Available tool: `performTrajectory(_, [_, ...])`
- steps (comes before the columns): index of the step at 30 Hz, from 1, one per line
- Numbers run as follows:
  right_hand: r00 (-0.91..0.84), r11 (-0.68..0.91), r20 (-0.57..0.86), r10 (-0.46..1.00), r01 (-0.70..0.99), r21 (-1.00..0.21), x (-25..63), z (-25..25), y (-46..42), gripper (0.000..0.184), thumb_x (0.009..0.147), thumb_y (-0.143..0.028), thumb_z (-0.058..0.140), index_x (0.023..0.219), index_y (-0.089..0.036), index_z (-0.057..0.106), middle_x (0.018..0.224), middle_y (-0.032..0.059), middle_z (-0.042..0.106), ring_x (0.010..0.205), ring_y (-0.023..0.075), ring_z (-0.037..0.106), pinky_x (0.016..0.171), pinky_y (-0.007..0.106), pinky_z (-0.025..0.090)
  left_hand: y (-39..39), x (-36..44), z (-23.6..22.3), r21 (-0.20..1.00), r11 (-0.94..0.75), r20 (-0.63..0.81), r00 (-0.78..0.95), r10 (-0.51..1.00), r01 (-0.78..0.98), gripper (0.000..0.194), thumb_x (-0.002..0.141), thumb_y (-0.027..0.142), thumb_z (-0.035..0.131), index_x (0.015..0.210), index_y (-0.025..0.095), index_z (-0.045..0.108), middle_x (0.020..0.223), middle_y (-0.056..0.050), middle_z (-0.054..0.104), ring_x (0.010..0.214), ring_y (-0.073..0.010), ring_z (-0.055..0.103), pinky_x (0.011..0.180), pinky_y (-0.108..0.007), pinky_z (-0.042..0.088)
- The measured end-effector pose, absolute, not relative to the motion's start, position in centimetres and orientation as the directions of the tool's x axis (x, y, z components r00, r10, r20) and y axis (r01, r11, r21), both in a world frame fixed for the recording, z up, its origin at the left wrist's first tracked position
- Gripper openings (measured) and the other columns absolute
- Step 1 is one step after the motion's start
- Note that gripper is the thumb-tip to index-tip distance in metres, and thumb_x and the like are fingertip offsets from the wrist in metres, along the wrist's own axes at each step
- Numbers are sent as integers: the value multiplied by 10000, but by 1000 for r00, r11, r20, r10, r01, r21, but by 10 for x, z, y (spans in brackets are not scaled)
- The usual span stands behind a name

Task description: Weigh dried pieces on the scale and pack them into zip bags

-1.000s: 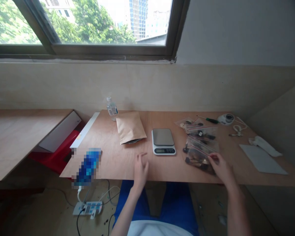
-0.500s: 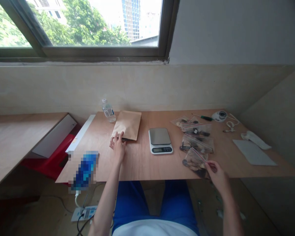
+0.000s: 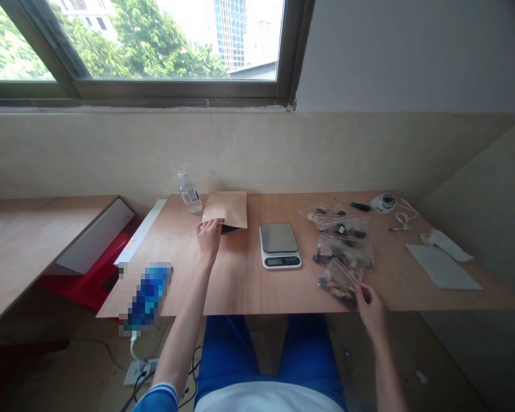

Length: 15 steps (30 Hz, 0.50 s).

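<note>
As if to steady it, left hand (image 3: 208,240) with fingers together on a kraft paper pouch (image 3: 225,209).
Right hand (image 3: 371,313), fingers clamped on a corner of a zip bag (image 3: 339,284), bag at the counter's (image 3: 249,292) front edge, right of a digital scale (image 3: 280,246).

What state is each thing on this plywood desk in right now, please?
Brown kraft paper envelope: lying flat, dark item at its lower edge.
Left hand: resting on the envelope's lower edge.
Clear red-striped zip bag of dark pieces: lying at the front edge of the desk.
Right hand: pinching a corner of the zip bag.
White digital kitchen scale: flat, readout unreadable.
Clear plastic water bottle: upright, capped.
Green-handled screwdriver: lying flat.
</note>
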State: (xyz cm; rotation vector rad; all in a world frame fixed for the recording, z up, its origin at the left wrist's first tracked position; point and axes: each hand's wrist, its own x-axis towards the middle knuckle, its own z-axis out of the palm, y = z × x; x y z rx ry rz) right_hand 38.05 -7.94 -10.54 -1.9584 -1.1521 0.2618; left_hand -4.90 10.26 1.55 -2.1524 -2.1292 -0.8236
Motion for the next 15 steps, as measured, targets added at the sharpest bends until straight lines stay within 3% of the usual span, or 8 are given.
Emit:
performTrajectory(5, [572,-235,294,765,674,-700,378,-108,-77,551,785,-594,404,864,-111,658,823,174,695,765,280,630,678,352,464,90,-30,88,297,-194,527,9,850,935,243,893,248,406,970,255,637,956,-45,688,926,-224,573,864,-349,314])
performTrajectory(10, [585,-236,356,729,703,-671,376,-111,-77,582,800,-600,385,856,-99,675,801,179,695,734,275,625,661,346,453,83,-12,142,385,-102,368,-51,929,917,189,780,197,514,867,289,654,874,9,706,842,-227,614,695,-306,398])
performTrajectory(15, [592,-222,411,694,718,-660,371,-112,-78,571,818,-586,379,835,-102,681,796,182,695,742,272,625,667,341,450,94,-7,146,495,-69,266,-75,961,866,211,723,175,530,863,254,667,867,-19,699,862,-234,616,695,-307,441])
